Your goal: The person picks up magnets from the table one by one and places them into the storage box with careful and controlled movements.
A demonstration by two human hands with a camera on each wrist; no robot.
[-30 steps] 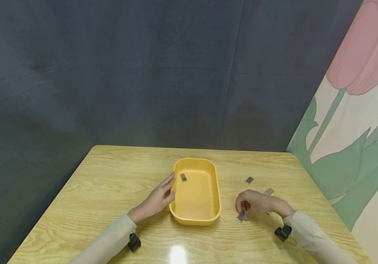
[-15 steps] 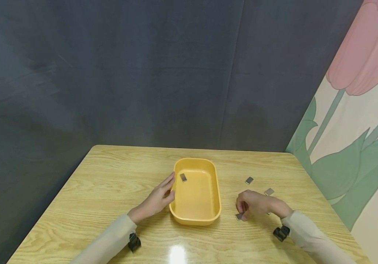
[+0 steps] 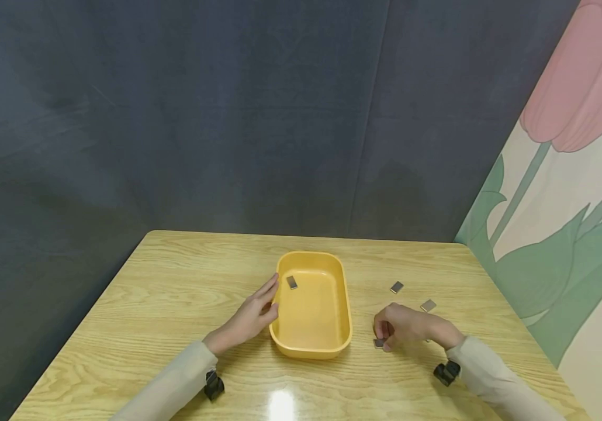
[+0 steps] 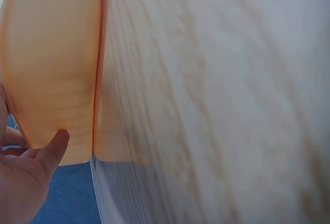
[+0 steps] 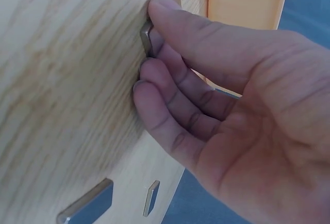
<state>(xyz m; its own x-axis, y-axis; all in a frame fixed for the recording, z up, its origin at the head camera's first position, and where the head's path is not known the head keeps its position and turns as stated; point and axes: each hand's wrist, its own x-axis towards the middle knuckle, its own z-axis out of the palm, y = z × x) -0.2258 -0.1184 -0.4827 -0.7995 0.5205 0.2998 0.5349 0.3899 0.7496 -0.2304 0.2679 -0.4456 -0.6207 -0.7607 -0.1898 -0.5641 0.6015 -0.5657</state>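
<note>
In the head view, my left hand [image 3: 248,318] rests against the left side of a yellow plastic tray [image 3: 310,354], its fingers fairly straight at the rim. The left wrist view has my thumb [image 4: 58,144] lying on the tray's outer wall. To the right of the tray, my right hand [image 3: 403,324] pinches a small flat metal block [image 5: 147,37] between thumb and curled fingers, low at the tabletop. The thumb covers the block's middle. One similar metal block [image 3: 292,283] lies inside the tray, near its far left corner.
More metal blocks lie on the wooden table [image 3: 190,275]: one block [image 3: 397,287] beyond my right hand, another block [image 3: 428,306] beside it, and one partly hidden by the wrist. A dark curtain [image 3: 259,117] hangs behind; a flower-painted wall [image 3: 559,234] stands at the right.
The metal block in my right hand has turned and shifted slightly left and away from me. My left hand and the tray have stayed in place.
</note>
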